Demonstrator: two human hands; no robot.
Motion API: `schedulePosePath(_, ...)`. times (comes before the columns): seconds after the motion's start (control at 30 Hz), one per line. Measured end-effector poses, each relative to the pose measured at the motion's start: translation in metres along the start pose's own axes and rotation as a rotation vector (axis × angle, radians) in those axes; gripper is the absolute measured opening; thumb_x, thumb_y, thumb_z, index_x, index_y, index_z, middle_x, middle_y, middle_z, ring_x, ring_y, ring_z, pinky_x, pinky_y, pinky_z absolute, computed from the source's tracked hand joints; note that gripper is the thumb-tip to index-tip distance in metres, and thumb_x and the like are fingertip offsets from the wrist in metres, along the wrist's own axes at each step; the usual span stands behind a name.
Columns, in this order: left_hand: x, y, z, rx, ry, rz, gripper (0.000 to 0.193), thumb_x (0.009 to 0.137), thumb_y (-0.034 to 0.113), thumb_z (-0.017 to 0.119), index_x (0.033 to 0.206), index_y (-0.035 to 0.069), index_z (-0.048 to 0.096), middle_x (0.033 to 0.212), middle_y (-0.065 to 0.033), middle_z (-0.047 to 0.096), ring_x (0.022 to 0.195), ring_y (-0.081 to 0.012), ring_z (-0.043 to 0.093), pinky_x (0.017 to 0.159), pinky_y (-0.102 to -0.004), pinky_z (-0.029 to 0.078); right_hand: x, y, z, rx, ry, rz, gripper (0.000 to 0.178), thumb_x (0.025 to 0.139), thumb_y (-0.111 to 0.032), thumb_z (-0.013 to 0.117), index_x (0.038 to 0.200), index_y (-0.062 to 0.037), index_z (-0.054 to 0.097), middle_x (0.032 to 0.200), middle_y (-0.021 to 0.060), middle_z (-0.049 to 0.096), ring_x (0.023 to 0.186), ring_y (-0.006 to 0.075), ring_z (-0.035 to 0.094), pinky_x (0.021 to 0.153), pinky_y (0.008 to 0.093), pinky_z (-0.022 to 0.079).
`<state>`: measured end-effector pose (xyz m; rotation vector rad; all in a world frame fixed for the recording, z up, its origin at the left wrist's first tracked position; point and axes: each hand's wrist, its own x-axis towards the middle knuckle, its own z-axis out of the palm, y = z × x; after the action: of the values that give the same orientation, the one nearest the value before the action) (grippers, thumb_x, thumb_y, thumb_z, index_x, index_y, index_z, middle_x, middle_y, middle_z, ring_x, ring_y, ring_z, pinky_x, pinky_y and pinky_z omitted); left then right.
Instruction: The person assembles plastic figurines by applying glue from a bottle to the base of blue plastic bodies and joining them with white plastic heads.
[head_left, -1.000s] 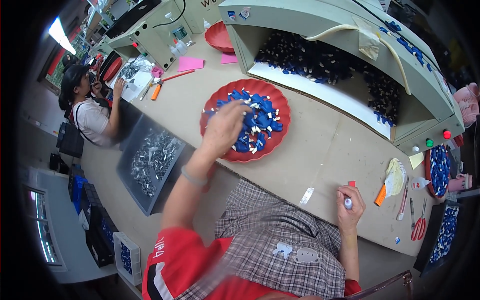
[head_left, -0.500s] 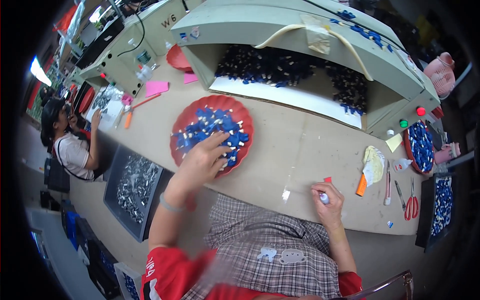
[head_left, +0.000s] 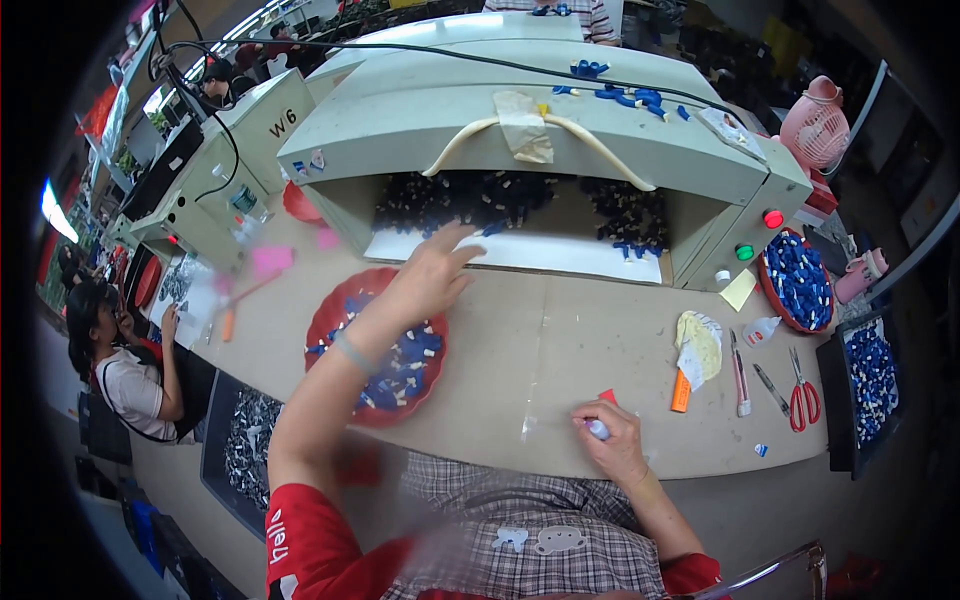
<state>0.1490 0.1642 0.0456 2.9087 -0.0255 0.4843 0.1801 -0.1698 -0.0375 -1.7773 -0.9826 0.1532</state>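
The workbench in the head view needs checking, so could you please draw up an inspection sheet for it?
Surface: tan workbench, a shiny strip near its front edge.
Job's things: red scalloped plate holding blue-and-white parts; more parts inside the open-fronted cabinet.
Clutter: red-handled scissors, orange-handled tool and small bottle, all on the right.
Hands: left hand before the cabinet opening, fingers apart; right hand curled around a small pale object.
Cables: black cable across the cabinet top.
Surroundings: co-worker at left; black bin of parts at right.
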Motion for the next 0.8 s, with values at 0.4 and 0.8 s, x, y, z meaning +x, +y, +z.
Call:
schedulePosePath(0.4, 0.183, -0.001, 0.112, 0.147, 0.089, 0.097, 0.038, 0.082, 0.004, 0.054, 0.12, 0.006, 0.055, 0.119, -0.0223, 0.054, 0.113, -0.0388, 0.048, 0.099, -0.045, 0.038, 0.003, 0.007, -0.008, 0.055, -0.018, 0.083, 0.014, 0.074, 0.001, 0.067, 0.087, -0.0028, 0.064, 0.086, 0.009, 0.066, 0.078, 0.0238, 0.066, 0.07, 0.0307, 0.052)
schedulePosePath(0.8, 0.235, -0.035, 0.198, -0.08, 0.338, 0.103, 0.042, 0.083, 0.005, 0.05, 0.124, 0.002, 0.049, 0.128, -0.0226, 0.048, 0.125, -0.0368, 0.041, 0.106, -0.0429, 0.033, 0.007, 0.003, -0.007, 0.085, -0.03, 0.106, 0.011, 0.074, 0.002, 0.068, 0.084, -0.0011, 0.064, 0.079, 0.0098, 0.065, 0.07, 0.0222, 0.065, 0.065, 0.0294, 0.051)
